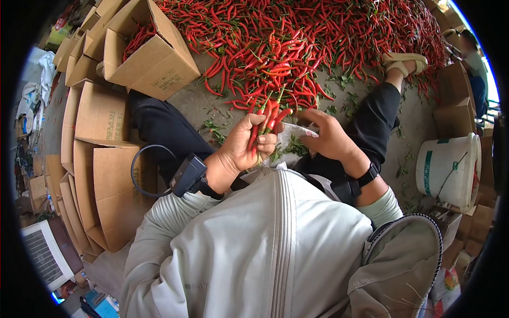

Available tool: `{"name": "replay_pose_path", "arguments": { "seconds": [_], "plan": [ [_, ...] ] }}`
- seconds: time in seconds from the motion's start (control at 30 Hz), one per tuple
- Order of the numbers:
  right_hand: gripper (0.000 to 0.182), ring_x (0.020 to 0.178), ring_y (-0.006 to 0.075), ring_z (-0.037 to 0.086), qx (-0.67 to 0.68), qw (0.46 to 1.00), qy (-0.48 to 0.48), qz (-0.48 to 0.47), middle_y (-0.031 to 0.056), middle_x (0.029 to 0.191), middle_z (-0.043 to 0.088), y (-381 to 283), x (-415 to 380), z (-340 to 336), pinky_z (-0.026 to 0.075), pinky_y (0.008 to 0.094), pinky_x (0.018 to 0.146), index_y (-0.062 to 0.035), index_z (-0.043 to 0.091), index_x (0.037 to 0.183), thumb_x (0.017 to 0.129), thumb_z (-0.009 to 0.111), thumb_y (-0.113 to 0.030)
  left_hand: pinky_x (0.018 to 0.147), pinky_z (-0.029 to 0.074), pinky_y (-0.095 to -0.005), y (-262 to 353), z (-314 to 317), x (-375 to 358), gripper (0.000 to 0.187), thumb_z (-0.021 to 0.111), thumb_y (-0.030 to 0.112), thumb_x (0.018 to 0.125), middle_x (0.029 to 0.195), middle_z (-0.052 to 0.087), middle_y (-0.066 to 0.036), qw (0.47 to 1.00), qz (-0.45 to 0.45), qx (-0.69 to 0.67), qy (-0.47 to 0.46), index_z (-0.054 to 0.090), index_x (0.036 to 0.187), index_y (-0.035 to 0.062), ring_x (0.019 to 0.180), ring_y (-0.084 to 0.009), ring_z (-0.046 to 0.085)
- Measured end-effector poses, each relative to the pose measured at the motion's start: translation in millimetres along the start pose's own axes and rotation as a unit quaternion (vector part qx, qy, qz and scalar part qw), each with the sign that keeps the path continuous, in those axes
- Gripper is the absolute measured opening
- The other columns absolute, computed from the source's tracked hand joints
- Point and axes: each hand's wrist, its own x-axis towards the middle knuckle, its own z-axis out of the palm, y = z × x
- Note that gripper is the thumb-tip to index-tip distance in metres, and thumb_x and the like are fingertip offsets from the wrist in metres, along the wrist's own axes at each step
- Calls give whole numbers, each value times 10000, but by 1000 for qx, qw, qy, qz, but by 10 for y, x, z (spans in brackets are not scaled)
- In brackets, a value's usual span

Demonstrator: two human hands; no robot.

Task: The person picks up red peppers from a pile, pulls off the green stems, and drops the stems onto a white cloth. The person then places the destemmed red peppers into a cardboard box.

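My left hand [236, 146] is closed around a small bunch of red chili peppers [266, 119], which stick up past the thumb with some green stems showing. To the right of the bunch, my right hand [331, 137] has its fingers bent but apart, with nothing visible between them. Just beyond both hands spreads a large heap of red chili peppers [297, 47] on the floor. A pale cloth or bag [291, 135] lies between my legs, partly covered by my right hand.
An open cardboard box [159, 66] holding chilies leans at the heap's left. More cardboard boxes [103, 119] stand along my left. A white bucket [448, 172] is at my right. Green leaves [350, 103] litter the floor. Another person [472, 58] sits at the far right.
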Motion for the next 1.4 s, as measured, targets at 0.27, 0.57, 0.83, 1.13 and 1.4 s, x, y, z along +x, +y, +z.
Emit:
{"name": "replay_pose_path", "arguments": {
  "seconds": [0.27, 0.57, 0.83, 1.13, 1.4],
  "plan": [
    [173, 685, 220, 587, 154, 964, 215, -34, 92, 752, 593, -235, 258, 50, 467, 282, 631, -3, 596, 879, 710, 636, -4, 447, 359, -175, -23, -78, -3, 366, 464, 215, 848, 954, 532, -125, 999, -22, -26, -4, 450, 1154, 15, 531, -64, 424],
    [236, 494, 91, 442, 361, 882, 242, 185, 11, 557, 480, -219, 303, 126, 359, 256, 460, -7, 536, 701, 865, 540, -177, 464, 366, -184, -99, -130, 26, 335, 461, 225, 855, 875, 554, -106, 997, -56, -27, -40, 477, 1122, 23, 525, -73, 411],
    [99, 558, 48, 433, 404, 861, 291, 108, -30, 644, 481, -179, 197, 202, 383, 198, 521, -11, 562, 806, 839, 579, -103, 472, 364, -189, -90, -105, 1, 328, 462, 225, 855, 901, 555, -95, 999, -34, -18, -25, 463, 1125, 39, 541, -73, 425],
    [186, 739, 87, 574, 535, 818, 157, 142, 41, 838, 608, -245, 202, 252, 476, 212, 657, 32, 549, 965, 789, 599, -5, 512, 407, -210, -60, -16, -119, 300, 523, 178, 828, 955, 560, -108, 997, 0, 51, 50, 476, 1111, 90, 628, -118, 487],
    [161, 715, 88, 558, 552, 798, 181, 157, 23, 818, 599, -116, 187, 310, 457, 218, 641, 3, 560, 961, 815, 578, -64, 508, 421, -208, 154, 46, -186, 325, 533, 143, 812, 899, 546, -96, 992, 55, 110, 1, 460, 1112, 41, 598, -99, 477]
  ]
}}
